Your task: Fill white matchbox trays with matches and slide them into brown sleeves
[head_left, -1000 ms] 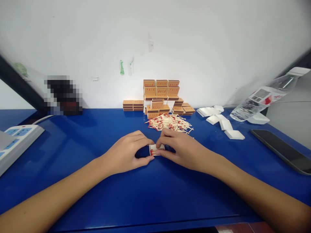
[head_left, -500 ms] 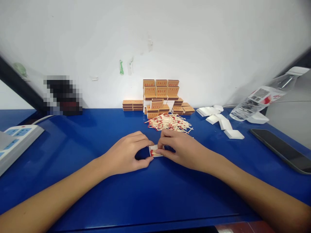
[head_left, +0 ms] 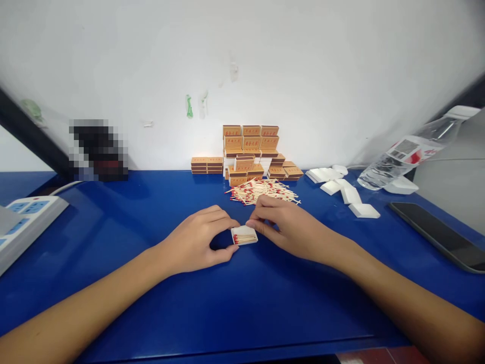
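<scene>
My left hand grips a small white matchbox tray by its left end, between thumb and index finger, on the blue tabletop. Inside the tray lie several matches, their red heads to the left. Over the tray's upper right edge is my right hand, its thumb and index finger pinched together. Whether anything is between those fingertips is hidden. Just beyond this hand spreads a loose heap of red-tipped matches.
Stacked orange matchboxes stand against the wall behind the heap. White trays lie to the right, near a tilted plastic bottle and a black phone. A power strip sits at the left edge.
My right hand has lifted from inside the tray and moved slightly up and away, uncovering the matches in it. My left hand has kept its grip on the tray.
</scene>
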Available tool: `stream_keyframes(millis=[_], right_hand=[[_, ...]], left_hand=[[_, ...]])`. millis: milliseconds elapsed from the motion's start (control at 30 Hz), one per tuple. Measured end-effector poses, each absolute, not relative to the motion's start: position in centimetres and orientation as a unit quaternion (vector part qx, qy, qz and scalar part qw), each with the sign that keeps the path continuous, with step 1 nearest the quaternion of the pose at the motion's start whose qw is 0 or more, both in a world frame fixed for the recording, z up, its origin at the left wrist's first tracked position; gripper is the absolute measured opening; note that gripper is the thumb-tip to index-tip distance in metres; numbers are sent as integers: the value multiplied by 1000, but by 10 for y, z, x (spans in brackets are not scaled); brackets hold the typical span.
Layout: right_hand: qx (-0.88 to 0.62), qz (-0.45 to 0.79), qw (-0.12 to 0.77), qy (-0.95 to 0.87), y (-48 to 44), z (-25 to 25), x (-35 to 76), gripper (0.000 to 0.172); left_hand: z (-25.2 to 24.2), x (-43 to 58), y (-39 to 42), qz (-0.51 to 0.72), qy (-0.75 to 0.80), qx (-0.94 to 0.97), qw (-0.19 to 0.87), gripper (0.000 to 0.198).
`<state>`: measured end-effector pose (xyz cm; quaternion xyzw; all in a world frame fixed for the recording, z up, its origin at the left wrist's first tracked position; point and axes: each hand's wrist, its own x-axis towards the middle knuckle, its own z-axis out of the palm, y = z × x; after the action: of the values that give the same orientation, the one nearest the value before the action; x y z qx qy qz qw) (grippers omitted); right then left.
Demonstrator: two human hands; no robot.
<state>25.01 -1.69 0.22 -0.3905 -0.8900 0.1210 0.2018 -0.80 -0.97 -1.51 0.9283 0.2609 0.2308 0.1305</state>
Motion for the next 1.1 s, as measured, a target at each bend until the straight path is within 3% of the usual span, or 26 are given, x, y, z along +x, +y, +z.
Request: stream_keyframes(millis=[167,400,833,1100], right_hand=[[-422,33,269,-865,1,9,277,22],[-459,83,170,-868,15,5,298,14],[-466,121,145,-864,13,-6,283,19],[-452,140,240,-848,9,2,280,13]], left_hand=[[-15,-10,-9,281,287,911,90,36],[-19,-12,-6,263,302,911,97,37],[-20,-12,-7,257,305,911,104,37],[-20,-12,-6,252,308,911,111,38]])
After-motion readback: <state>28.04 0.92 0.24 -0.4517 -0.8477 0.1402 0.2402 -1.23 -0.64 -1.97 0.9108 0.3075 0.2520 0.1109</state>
